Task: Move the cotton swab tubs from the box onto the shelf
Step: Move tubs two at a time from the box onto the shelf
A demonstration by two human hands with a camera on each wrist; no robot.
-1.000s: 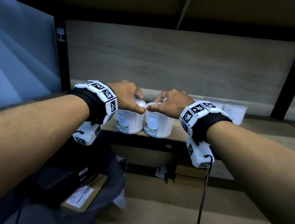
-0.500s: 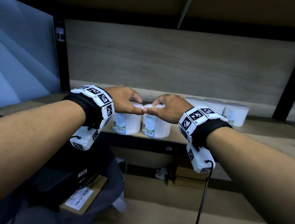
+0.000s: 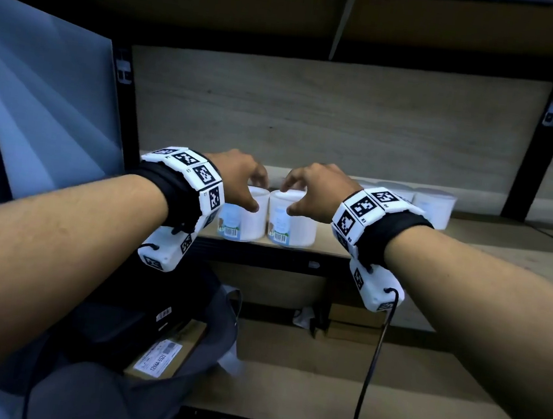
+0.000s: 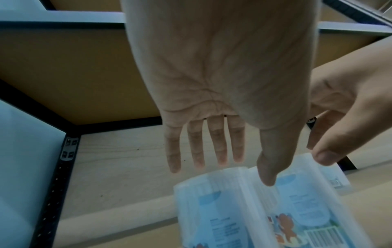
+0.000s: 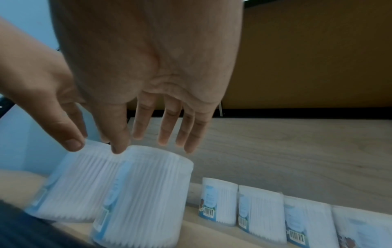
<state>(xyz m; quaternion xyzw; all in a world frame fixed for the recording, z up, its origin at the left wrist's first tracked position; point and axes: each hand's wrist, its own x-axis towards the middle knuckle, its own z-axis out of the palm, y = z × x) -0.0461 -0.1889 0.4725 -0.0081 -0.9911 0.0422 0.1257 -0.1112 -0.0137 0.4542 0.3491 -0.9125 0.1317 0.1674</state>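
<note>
Two white cotton swab tubs stand side by side at the shelf's (image 3: 477,247) front edge, the left tub (image 3: 248,220) (image 4: 212,209) and the right tub (image 3: 297,227) (image 5: 144,193). My left hand (image 3: 255,196) hovers over the left tub, fingers (image 4: 218,151) spread and straight, holding nothing. Over the right tub hovers my right hand (image 3: 288,198), also spread, with its fingers (image 5: 165,127) straight. Both thumbs are close to the tub rims; whether they touch them is unclear.
A row of several more tubs (image 3: 435,206) (image 5: 260,209) lines the back of the shelf to the right. Below, a labelled cardboard box (image 3: 166,351) sits in a dark bag at lower left. Small boxes (image 3: 355,325) lie on the lower shelf. A cable (image 3: 370,375) hangs from my right wrist.
Both hands gripped the tubs' tops earlier and set them at the shelf edge. Now the fingers have let go and lifted slightly above the tubs.
</note>
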